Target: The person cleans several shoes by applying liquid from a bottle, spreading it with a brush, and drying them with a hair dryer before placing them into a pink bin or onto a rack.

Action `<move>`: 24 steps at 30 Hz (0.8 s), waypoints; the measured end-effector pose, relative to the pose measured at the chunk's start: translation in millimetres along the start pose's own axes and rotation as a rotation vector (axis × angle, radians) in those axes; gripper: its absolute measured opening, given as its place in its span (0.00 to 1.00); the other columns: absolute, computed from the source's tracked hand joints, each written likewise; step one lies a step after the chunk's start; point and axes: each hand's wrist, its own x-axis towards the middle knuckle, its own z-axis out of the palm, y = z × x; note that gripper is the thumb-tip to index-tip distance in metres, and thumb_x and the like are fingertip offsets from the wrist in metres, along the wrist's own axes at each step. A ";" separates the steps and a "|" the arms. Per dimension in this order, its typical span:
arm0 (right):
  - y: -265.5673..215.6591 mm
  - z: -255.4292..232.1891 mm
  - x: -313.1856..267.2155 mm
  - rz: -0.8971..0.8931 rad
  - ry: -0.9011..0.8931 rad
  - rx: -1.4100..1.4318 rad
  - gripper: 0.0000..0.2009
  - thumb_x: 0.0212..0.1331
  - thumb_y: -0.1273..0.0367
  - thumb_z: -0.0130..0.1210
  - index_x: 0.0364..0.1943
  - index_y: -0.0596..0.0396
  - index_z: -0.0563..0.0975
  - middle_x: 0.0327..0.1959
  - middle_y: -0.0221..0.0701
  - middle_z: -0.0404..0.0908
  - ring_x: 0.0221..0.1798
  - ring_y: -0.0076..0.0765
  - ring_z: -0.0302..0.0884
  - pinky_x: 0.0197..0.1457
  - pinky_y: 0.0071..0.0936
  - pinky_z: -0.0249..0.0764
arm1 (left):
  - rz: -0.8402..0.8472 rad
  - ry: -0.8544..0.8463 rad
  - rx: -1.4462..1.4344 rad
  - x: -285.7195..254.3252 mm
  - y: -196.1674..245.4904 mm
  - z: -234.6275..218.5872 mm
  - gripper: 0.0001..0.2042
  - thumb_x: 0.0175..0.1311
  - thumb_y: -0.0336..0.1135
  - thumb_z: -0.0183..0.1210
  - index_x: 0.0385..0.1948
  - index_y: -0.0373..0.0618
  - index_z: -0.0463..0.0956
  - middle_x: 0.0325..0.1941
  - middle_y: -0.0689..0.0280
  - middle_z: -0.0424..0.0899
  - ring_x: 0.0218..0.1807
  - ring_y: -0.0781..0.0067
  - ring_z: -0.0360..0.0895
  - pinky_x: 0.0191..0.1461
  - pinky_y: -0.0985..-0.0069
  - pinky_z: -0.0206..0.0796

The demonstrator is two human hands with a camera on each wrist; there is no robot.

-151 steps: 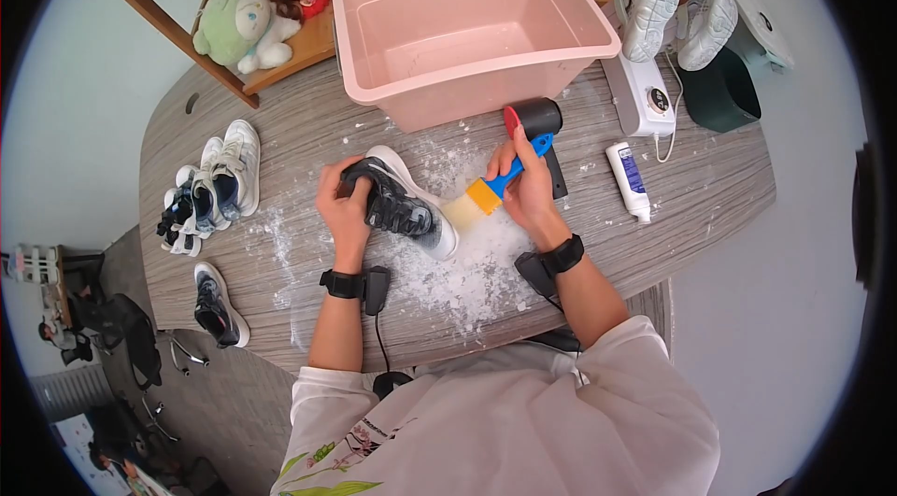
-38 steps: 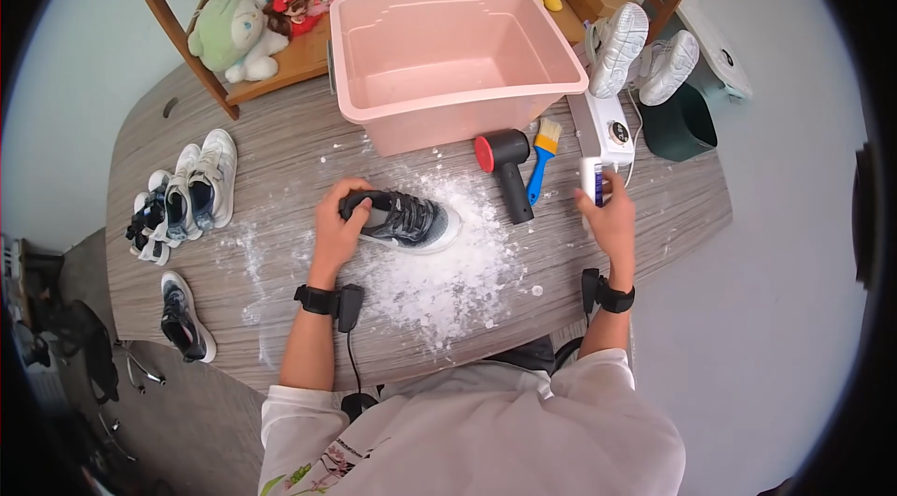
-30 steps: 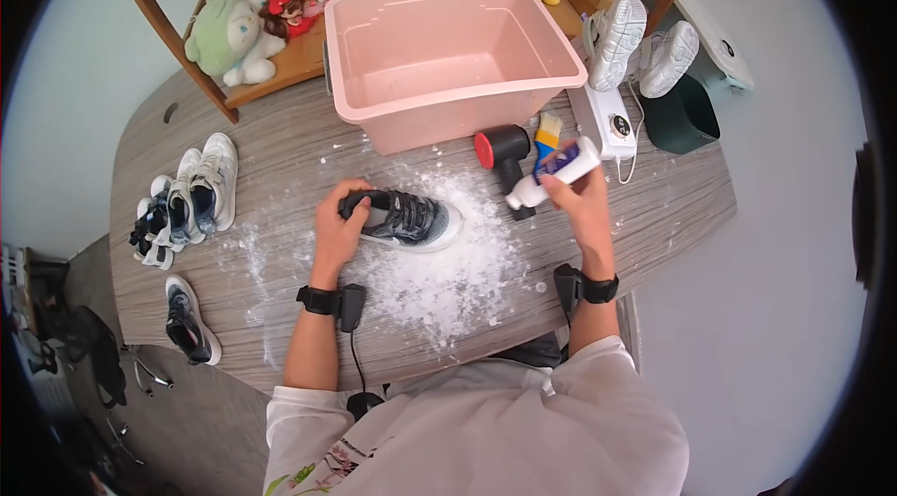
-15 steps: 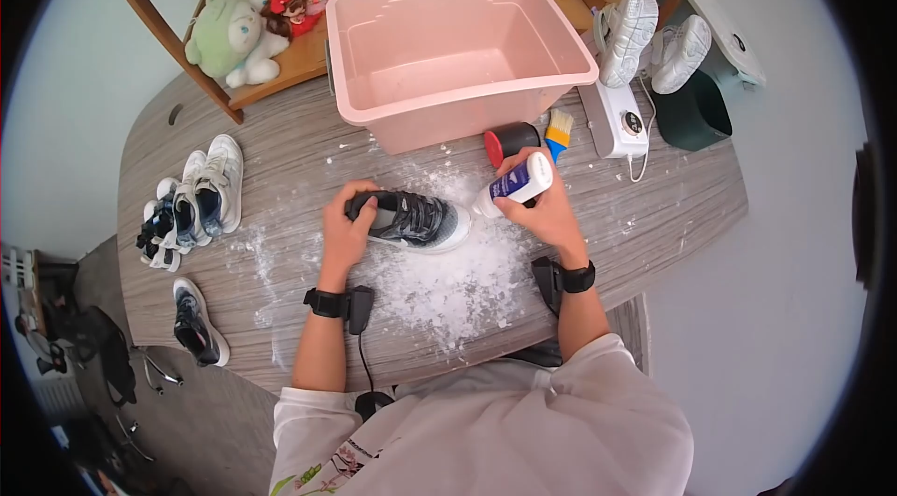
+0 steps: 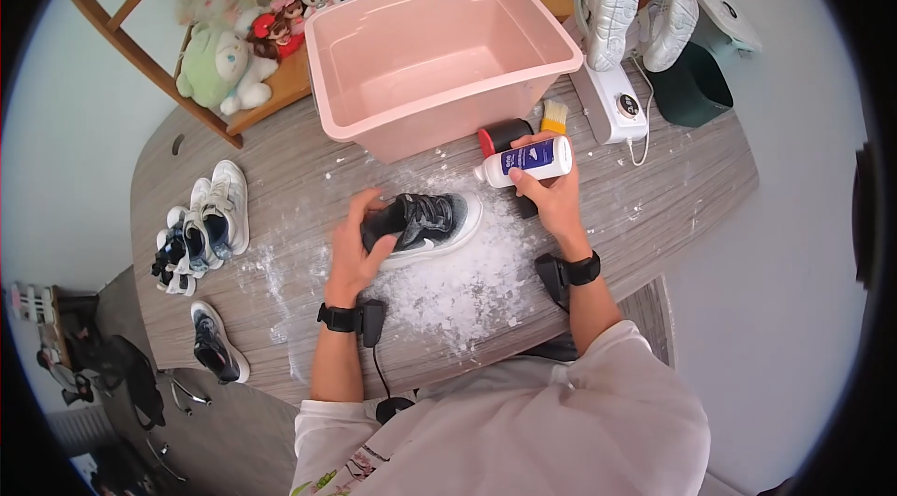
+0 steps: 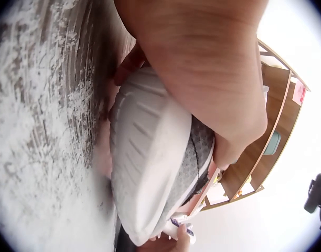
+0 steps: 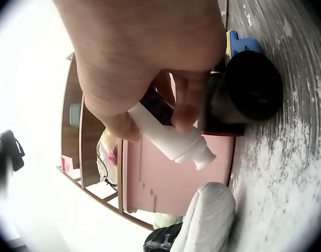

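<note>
"What is gripped?"
"The mesh-textured shoe [image 5: 439, 220] by the left hand [image 5: 355, 251]; 1 smooth white bottle [image 5: 528, 161] by the right hand [image 5: 558, 201]."
"Where?"
"The shoe is held left of the bottle, by flaky powder [image 5: 458, 300]."

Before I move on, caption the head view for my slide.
Left grip on a dark shoe, right grip round a white bottle, at a white-flecked table.

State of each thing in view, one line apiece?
Dark shoe: laced, held by left hand
Bottle: tipped sideways, held by right hand
Brush: lying, partly hidden
Hair dryer: lying, partly hidden
Bin: upright, lidless
White shoes, right: propped, soles showing
Table: strewn with white flakes
</note>
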 end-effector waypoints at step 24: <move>-1.2 13.7 -15.3 -0.120 -0.128 0.057 0.24 0.52 0.76 0.64 0.55 0.57 0.69 0.54 0.43 0.78 0.56 0.32 0.76 0.60 0.30 0.73 | -0.153 0.259 -0.160 0.6 -1.3 10.2 0.17 0.58 0.31 0.65 0.49 0.40 0.79 0.32 0.64 0.85 0.38 0.76 0.78 0.49 0.76 0.68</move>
